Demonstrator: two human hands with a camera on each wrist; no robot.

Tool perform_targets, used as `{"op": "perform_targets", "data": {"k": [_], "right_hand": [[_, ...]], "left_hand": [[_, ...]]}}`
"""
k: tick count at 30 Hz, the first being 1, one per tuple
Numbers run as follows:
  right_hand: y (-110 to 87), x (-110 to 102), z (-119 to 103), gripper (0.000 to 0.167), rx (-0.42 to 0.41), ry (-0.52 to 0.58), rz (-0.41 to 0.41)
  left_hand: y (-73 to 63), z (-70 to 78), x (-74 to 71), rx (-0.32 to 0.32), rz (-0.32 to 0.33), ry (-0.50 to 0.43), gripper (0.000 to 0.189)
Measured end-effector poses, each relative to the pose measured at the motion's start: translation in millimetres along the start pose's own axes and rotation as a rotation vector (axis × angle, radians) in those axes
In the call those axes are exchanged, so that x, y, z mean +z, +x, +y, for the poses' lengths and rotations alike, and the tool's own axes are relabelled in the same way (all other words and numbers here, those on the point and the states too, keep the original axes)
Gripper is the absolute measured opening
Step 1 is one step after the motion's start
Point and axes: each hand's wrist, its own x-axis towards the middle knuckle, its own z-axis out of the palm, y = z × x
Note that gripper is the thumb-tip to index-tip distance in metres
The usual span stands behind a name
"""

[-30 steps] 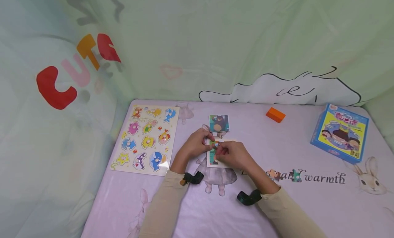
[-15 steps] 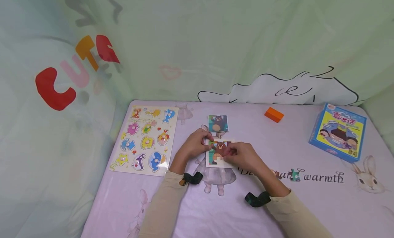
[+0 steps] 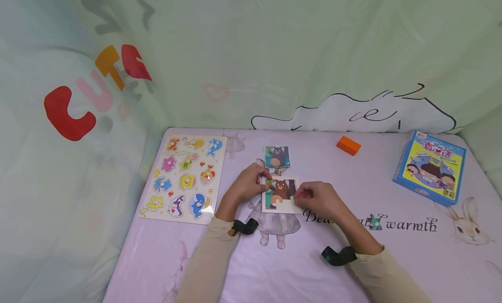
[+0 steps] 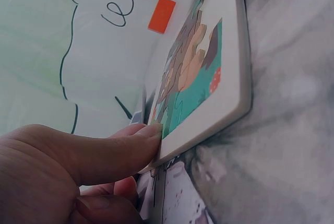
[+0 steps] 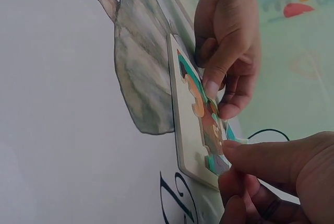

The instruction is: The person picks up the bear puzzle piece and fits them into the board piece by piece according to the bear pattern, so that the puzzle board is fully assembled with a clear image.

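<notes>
My left hand (image 3: 248, 184) pinches the left edge of a small bear jigsaw puzzle board (image 3: 289, 206). In the left wrist view, its thumb (image 4: 141, 143) lies on top of the board's corner. Bear pieces (image 3: 281, 189) fill the upper and left part of the frame, and the bare cream bottom shows at lower right. My right hand (image 3: 319, 200) is at the board's right side with fingers loosely bent, and no piece shows between thumb and fingertips. A square bear picture card (image 3: 277, 157) lies just beyond the board.
A loose green puzzle piece (image 3: 375, 222) lies to the right of my right forearm. A sea-animal knob puzzle (image 3: 182, 179) lies at left. An orange block (image 3: 348, 145) and a blue-yellow game box (image 3: 431, 168) are at back right. Curtain walls (image 3: 274, 55) border the table.
My right hand has moved right off the puzzle, uncovering the bear pieces. My left hand stays on the board's edge. A brown loose piece has become hidden behind the right forearm.
</notes>
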Motion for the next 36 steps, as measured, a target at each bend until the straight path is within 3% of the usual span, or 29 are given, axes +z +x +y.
{"op": "perform_targets", "data": {"k": [21,36], "right_hand": [[-17.5,-21.4,19.2,0.004,0.061,-0.033,0.045],[-36.9,-43.1,47.8,0.018,0.087,-0.069,-0.012]], "left_hand": [[-1.6,1.8,-0.3,-0.008,0.012,-0.005,0.021],[-2.4,3.2,-1.6,-0.012,0.006,-0.005,0.02]]}}
